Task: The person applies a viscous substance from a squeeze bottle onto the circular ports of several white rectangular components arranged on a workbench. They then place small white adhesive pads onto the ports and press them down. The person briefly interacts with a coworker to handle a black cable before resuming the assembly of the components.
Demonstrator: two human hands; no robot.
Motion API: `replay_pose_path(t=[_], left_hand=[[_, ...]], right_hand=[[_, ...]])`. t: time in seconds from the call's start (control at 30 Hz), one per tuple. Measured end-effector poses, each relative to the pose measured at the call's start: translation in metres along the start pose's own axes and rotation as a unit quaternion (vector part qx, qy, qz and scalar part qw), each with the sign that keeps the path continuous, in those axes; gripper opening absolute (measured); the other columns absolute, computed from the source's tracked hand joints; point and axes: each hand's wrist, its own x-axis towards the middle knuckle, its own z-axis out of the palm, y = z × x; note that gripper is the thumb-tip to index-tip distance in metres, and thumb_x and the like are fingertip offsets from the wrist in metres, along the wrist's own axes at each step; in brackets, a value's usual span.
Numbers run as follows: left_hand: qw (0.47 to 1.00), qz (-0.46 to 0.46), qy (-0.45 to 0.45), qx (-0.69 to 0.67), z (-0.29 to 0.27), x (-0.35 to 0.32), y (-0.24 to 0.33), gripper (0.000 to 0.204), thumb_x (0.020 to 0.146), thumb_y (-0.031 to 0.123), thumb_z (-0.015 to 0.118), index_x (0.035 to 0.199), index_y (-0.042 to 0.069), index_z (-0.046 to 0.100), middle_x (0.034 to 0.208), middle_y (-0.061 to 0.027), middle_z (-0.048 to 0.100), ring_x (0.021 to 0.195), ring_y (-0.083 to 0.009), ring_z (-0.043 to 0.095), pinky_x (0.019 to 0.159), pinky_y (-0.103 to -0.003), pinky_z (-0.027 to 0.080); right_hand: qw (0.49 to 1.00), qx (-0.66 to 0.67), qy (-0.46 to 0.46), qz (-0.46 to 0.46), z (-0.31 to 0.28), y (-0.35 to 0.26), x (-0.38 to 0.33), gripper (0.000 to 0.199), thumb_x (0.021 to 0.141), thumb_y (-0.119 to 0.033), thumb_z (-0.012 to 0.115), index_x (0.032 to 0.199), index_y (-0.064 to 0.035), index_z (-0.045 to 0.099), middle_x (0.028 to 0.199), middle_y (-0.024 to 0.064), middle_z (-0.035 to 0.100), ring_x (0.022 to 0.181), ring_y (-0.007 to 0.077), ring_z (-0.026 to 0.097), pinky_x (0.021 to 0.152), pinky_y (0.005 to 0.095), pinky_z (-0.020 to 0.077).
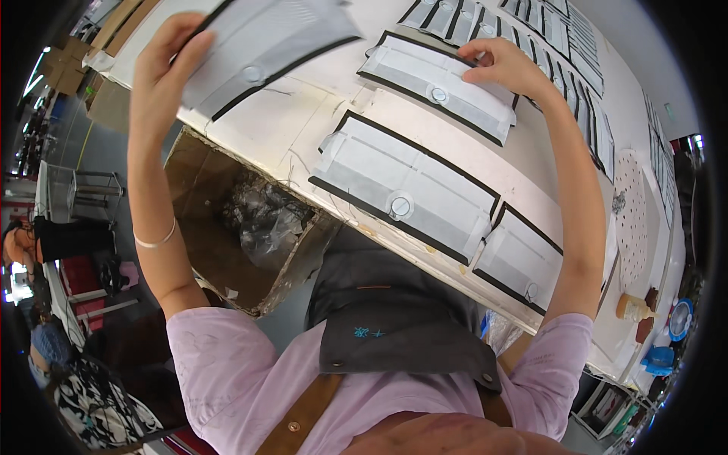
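Note:
My left hand (171, 57) is closed on the edge of a white fabric panel (277, 49) with black edging and a round pale disc. That panel is raised over the table's left end, slightly blurred. My right hand (504, 67) bends its thumb and fingers around the far edge of a similar panel (413, 72), which lies on the table; part of that edge is hidden under the hand. Nearer to me, another panel (406, 178) lies flat, with a further panel (519, 254) to its right, partly behind my right forearm.
Rows of more panels (462, 23) cover the far side of the white table (303, 152). Below its near edge stands an open cardboard box (205, 227) holding clear plastic and dark scraps. A perforated white board (631, 205), a small bottle (633, 308) and blue containers (660, 359) are at the right.

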Motion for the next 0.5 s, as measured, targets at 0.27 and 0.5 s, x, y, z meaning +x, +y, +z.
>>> replay_pose_path(t=[0.27,0.5], left_hand=[[0.948,0.18,-0.218,0.143,0.14,0.116,0.049,0.018,0.092,0.013,0.067,0.103,-0.001,0.065,0.09,-0.019,0.07,0.084,-0.0295,0.068,0.078,-0.039,0.051],[0.902,0.176,-0.388,0.073,0.225,0.181,0.017,0.022,0.089,0.015,0.068,0.106,0.002,0.069,0.095,-0.0179,0.073,0.09,-0.0295,0.069,0.08,-0.04,0.053]], right_hand=[[0.925,0.344,0.15,-0.057,-0.034,-0.078,-0.028,0.037,0.088,-0.014,0.078,0.121,-0.0024,0.066,0.103,0.0056,0.07,0.09,0.0103,0.063,0.077,0.0244,0.0508],[0.947,0.29,0.13,0.05,-0.02,0.003,-0.021,0.034,0.085,-0.028,0.081,0.113,-0.011,0.074,0.094,-0.0029,0.069,0.079,0.0058,0.057,0.066,0.0213,0.0415]])
